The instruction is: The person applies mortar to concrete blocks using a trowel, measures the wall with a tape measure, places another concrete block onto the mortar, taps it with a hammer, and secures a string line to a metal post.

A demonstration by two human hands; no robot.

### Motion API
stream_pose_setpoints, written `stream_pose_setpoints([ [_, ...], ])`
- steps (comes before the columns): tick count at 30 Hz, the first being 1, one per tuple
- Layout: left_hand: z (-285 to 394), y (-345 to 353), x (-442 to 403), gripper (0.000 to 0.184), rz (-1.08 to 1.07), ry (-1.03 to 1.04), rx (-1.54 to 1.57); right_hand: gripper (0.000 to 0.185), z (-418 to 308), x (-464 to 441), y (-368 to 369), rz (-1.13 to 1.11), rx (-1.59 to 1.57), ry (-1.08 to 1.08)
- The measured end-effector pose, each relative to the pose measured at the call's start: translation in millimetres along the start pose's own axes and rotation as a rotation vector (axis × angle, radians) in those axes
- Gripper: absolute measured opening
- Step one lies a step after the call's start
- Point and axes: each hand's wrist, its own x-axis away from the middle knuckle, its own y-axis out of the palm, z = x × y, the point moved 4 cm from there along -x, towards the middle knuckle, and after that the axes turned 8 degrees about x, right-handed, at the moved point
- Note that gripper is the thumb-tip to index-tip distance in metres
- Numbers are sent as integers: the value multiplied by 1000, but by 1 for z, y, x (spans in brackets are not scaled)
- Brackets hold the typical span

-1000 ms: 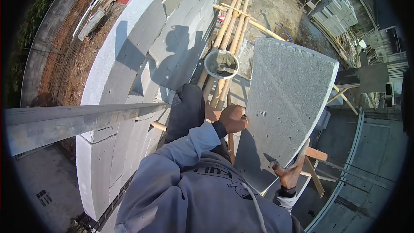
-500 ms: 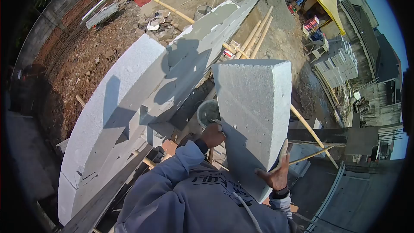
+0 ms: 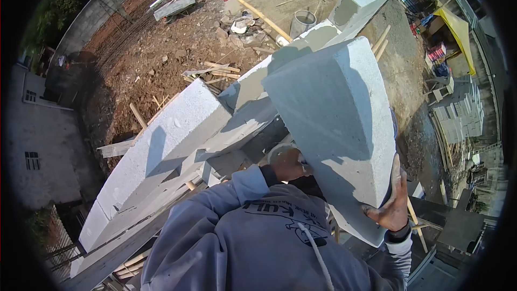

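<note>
I hold a large grey-white aerated concrete block (image 3: 328, 108) in both hands, tilted in front of my chest. My left hand (image 3: 292, 164) is closed on its left edge, with the fingertips partly hidden. My right hand (image 3: 393, 202) grips the lower right edge, thumb on the near face and fingers along the side. To the left runs a wall of similar blocks, with a pale block (image 3: 180, 121) on top. Beyond that block, the wall's lower stretch has grey mortar (image 3: 250, 89) on it. The held block overlaps part of this stretch in view; contact cannot be made out.
Bamboo poles (image 3: 264, 19) and a bucket (image 3: 304, 21) are beyond the wall. Rubble and reddish soil (image 3: 129, 75) cover the ground at left, near a wheelbarrow (image 3: 175, 5). Stacked blocks (image 3: 458, 113) and a yellow tarp (image 3: 458, 37) are at right. A plank (image 3: 124, 253) runs along the wall's near side.
The held block has risen and come closer to the wall, with both hands still on it. My view has turned, so the surroundings sit further right.
</note>
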Motion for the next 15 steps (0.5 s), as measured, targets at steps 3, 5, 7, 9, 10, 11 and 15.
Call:
stream_pose_setpoints([
  [3,3,-8,-15,46,94,137,116,124,9,-47,-16,-8,49,-180],
  [5,-11,-16,-34,45,220,205,90,126,13,-88,-18,-57,109,-285],
  [7,9,-24,-39,43,245,38,99,121,25,-132,-18,-103,243,-427],
  [9,-27,-19,-81,39,424,108,313,113,50,-189,-9,-169,152,-577],
  [10,-24,-12,-92,39,510,62,376,109,60,-212,-8,-210,95,-640],
  [11,-13,-12,-99,38,590,17,419,100,65,-235,-8,-233,184,-708],
  [15,-22,-4,-144,28,872,158,415,106,64,-307,-17,-317,271,-780],
])
